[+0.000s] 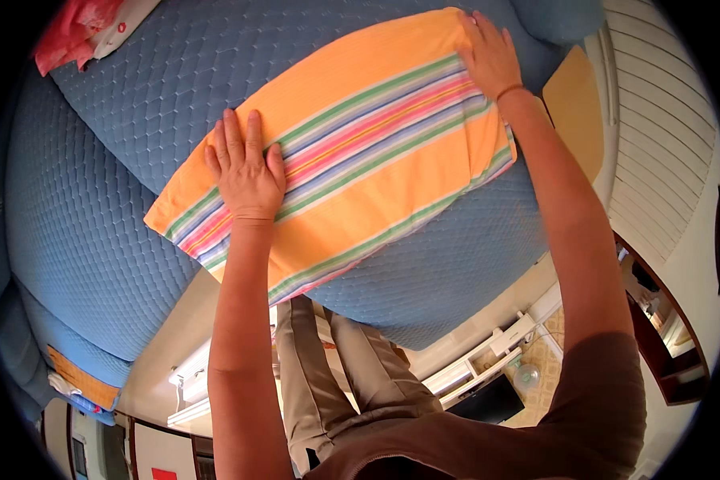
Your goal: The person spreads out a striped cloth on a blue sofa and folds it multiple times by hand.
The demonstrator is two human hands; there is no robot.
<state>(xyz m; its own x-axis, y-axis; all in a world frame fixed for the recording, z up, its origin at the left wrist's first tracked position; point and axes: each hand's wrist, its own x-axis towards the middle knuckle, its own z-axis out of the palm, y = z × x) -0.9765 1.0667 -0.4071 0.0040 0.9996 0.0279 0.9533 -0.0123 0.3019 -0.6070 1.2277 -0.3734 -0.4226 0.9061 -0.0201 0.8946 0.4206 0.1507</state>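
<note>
An orange striped cloth (348, 150) lies spread over a blue quilted sofa seat (156, 90), with bands of green, blue, white and pink along it. My left hand (249, 171) rests flat on the cloth toward its left end, palm down and fingers apart. At the cloth's upper right corner lies my right hand (491, 57), also palm down, with its fingertips at the edge. Creases run through the cloth below my right hand. Its lower edge hangs over the front of the seat. Neither hand visibly grips the fabric.
A red and white cloth (84, 30) lies at the upper left of the sofa. Another blue sofa section (84, 216) extends on the left. A tan board (576, 114) is beside the sofa at right. My legs stand close to the seat's front; a white TV stand (474, 366) is behind me.
</note>
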